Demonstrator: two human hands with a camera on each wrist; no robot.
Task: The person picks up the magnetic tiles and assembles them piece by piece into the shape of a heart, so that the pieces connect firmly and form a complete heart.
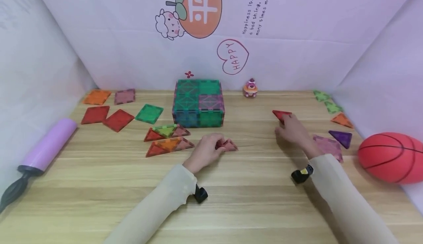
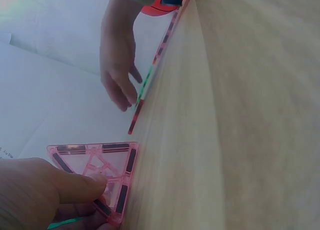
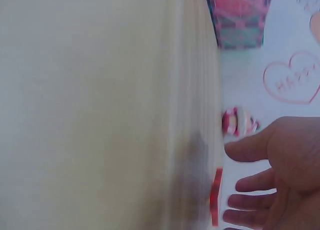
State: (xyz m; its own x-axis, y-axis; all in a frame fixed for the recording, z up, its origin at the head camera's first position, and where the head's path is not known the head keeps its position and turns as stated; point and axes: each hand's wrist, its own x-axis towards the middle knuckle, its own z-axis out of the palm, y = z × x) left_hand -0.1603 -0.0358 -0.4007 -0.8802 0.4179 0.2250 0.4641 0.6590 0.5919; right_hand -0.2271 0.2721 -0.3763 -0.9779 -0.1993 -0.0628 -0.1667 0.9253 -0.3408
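Between thumb and fingers, my left hand (image 1: 205, 150) pinches a pink triangular tile (image 1: 230, 145), which stands on the table in the left wrist view (image 2: 120, 162). My right hand (image 1: 292, 131) is beside a red triangular tile (image 1: 281, 114) lying at the right; in the right wrist view its fingers are spread and relaxed, with the red tile (image 3: 215, 196) just beyond them. Left of my left hand stand two rows of joined triangles, one red, green and pink (image 1: 166, 131), the other red, orange and pink (image 1: 169, 145). Behind them is a box of green, blue and pink tiles (image 1: 198, 102).
Loose square tiles (image 1: 119, 120) lie at the back left, near a purple pump (image 1: 49, 145). A small figurine (image 1: 250, 88) stands by the back wall. At the right are a pink square (image 1: 330, 148), a purple triangle (image 1: 342, 138), other small tiles and a red ball (image 1: 391, 157).
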